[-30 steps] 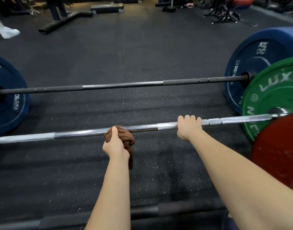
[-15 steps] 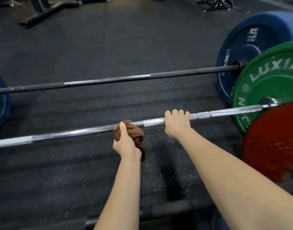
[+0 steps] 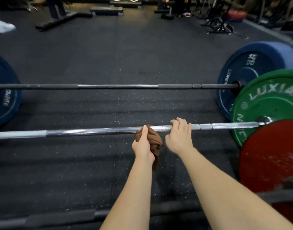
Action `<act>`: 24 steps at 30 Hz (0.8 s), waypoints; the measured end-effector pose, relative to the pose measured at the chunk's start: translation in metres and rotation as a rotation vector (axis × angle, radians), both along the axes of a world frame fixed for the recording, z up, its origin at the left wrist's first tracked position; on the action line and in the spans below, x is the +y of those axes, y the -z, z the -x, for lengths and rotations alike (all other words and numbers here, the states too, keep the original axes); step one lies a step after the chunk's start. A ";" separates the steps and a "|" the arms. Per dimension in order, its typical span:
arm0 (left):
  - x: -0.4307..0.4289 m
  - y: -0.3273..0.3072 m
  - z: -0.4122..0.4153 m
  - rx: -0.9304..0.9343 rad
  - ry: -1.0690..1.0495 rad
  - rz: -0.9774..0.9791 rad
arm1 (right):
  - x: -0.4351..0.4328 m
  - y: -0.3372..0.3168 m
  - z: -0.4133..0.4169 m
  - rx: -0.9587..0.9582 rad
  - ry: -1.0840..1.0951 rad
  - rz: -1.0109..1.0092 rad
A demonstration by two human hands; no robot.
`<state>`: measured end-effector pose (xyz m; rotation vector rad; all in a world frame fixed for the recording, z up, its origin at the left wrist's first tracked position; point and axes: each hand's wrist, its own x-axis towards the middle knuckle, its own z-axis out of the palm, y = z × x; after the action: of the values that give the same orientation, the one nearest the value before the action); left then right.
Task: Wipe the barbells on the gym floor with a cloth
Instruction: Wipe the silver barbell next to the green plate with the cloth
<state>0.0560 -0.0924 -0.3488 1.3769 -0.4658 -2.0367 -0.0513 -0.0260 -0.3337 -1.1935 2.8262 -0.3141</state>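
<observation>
My left hand (image 3: 143, 146) grips a bunched brown cloth (image 3: 154, 140), pressing it against the smooth middle of the chrome barbell (image 3: 92, 132). My right hand (image 3: 179, 138) curls over the bar just beside it. Leftward the shaft runs bare to the frame edge. Rightward a green plate (image 3: 266, 103) and a red plate (image 3: 271, 155) close it off. A black barbell (image 3: 117, 86) lies beyond on the speckled rubber floor (image 3: 76, 163).

A chrome barbell (image 3: 92, 132) lies across the gym floor (image 3: 92, 55), its right end carrying a green plate (image 3: 266, 103). A crumpled brown cloth (image 3: 154, 141) is bunched against its shaft. Beyond it, parallel, lies a black barbell (image 3: 117, 86) with blue plates (image 3: 238, 77) on both ends.
</observation>
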 end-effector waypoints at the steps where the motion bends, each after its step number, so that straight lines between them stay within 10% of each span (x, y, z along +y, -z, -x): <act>1: -0.002 0.002 -0.003 0.022 0.019 -0.011 | 0.005 0.000 -0.012 -0.021 0.116 0.174; 7: -0.004 0.009 -0.019 0.137 0.145 -0.067 | 0.000 -0.011 -0.057 -0.885 0.789 0.529; 11: -0.005 0.002 -0.037 0.105 0.245 0.022 | 0.016 -0.002 -0.077 -1.645 0.524 0.480; 19: 0.007 -0.019 -0.044 -0.048 0.220 0.137 | 0.007 0.002 -0.084 -1.742 0.406 0.612; 24: -0.001 -0.027 -0.051 -0.534 0.031 0.439 | -0.015 0.007 -0.092 -1.677 0.557 0.703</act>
<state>0.1068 -0.0938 -0.3218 1.6146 -1.0945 -1.4425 0.0407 -0.0413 -0.3409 0.1387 1.3660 -1.4764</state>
